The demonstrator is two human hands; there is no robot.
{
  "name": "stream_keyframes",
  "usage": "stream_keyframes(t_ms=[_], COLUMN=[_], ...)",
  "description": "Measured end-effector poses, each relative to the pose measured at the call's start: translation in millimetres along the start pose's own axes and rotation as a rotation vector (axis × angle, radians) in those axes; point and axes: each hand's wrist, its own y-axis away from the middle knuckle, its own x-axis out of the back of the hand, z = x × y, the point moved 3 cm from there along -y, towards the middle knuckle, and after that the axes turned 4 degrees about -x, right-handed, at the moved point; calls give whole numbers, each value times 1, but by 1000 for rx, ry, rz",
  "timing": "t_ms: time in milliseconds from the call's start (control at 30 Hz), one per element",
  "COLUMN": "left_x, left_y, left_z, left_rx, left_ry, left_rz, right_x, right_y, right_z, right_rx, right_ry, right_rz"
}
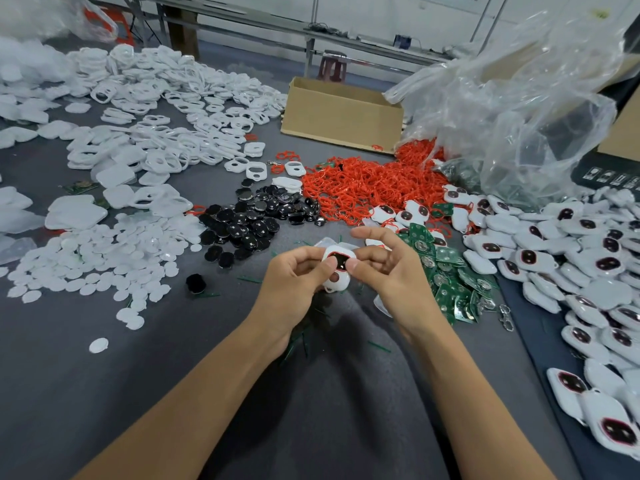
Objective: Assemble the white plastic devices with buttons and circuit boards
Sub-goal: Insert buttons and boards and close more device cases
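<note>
Two hands meet just below the middle of the frame, over a grey table [104, 393] covered in soft, matte cloth. The left hand [294, 275] and the right hand [394, 275] both pinch one small white device [343, 285], fingers curled round its edges and thumbs pressed on its front; the right forefinger lifts free above. The device is a rounded, glossy plastic shell with a dark oval window rimmed in red and a small loop at its lower corner.

Trouble would most likely come from that smooth shell. Uneven thumb pressure could seat the dark piece tilted, or squeeze the thin red rim out of place. A slip could drop the device among the loose parts below. Whether a board is already inside cannot be told.

Just right of the hands lies a heap of green circuit boards [453, 282], flat and sharp-cornered, with silvery round patches. At centre left spreads a scatter of thin white discs [97, 261]. Beyond the hands sit shiny black buttons [256, 220], then a tangle of thin red rings [363, 188]. Finished devices [588, 258] bank up along the right edge. Hollow white shells [156, 98] with cut-out windows sprawl across the upper left. Farthest back stand a cardboard box [339, 112] and, upper right, a crumpled clear plastic bag [519, 91].
</note>
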Motion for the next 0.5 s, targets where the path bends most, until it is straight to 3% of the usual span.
stream_keyframes(t_ms=[100, 300, 500], left_x=[-1, 4, 3], left_y=[0, 1, 0], left_z=[0, 2, 5], left_rx=[-46, -62, 69], left_ry=[-150, -202, 87], left_rz=[31, 73, -29], right_x=[-4, -6, -7], right_y=[1, 3, 1], right_z=[-1, 0, 2], right_rx=[26, 41, 27], right_ry=[78, 106, -28], right_rz=[25, 4, 73])
